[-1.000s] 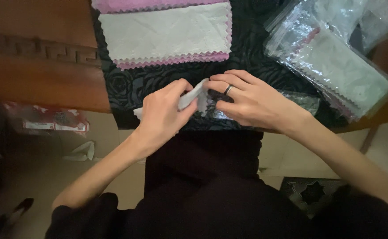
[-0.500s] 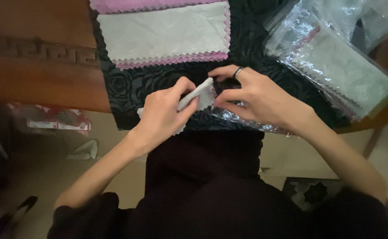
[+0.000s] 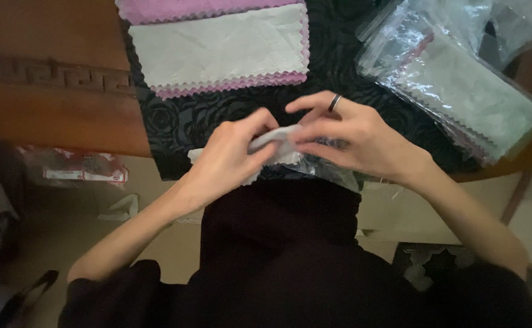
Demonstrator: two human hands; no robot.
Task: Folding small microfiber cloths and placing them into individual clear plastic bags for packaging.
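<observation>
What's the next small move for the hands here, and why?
Probably push the folded grey cloth further into the clear plastic sleeve: the left hand pinches the cloth, the right hand holds it at the sleeve, and the cloth looks only partly in.

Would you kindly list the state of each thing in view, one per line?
left hand: closed on the folded grey cloth.
right hand: pinching the same cloth's other end, ring on one finger.
clear plastic sleeve: crumpled under the right hand.
stack of cloths: flat, white on pink.
bagged cloths: piled, in clear bags.
black mat: spread flat on the table.
</observation>
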